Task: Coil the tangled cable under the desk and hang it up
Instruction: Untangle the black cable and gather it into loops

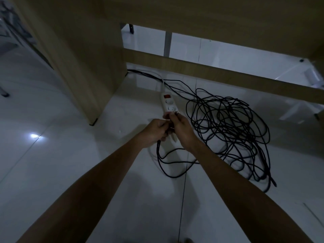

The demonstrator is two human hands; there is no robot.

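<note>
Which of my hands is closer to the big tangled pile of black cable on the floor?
Right. Your right hand is on the side next to the tangled pile, just left of its loops. Your left hand sits beyond the right one, farther from the pile.

Power strip's (168, 104) near end behind hands (168, 130)

a white power strip (168, 104) (red switch on top) lies on the glossy tiled floor (52, 155).
</note>
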